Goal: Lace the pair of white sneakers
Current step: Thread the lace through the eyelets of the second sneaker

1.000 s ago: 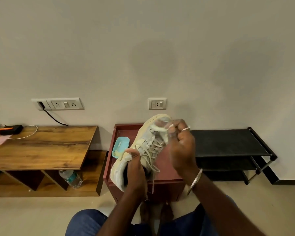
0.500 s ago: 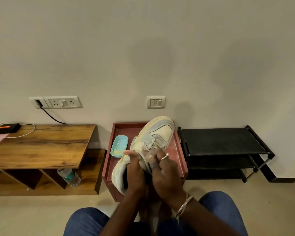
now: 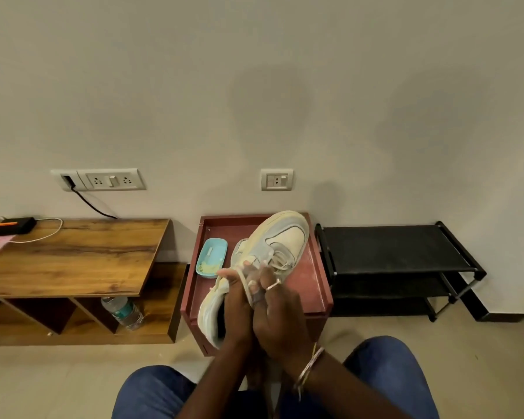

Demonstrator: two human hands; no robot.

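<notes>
Curled fingers [image 3: 228, 274] of the left hand [image 3: 236, 311] grip the worn white low-top leather sneaker [image 3: 285, 237] at its collar, holding it off the surface with the toe tilted up toward the wall. The right hand [image 3: 280, 317], pressed against the left, bends its ringed fingers [image 3: 266, 275] around a flat off-white lace [image 3: 246, 287] at the eyelets. Behind the shoe stands a maroon tray-topped wooden box [image 3: 313, 285] carrying a turquoise plastic soap dish [image 3: 211, 261]. The box sits between a low brown wooden table [image 3: 73, 255] and a black metal shoe rack [image 3: 390, 249].
</notes>
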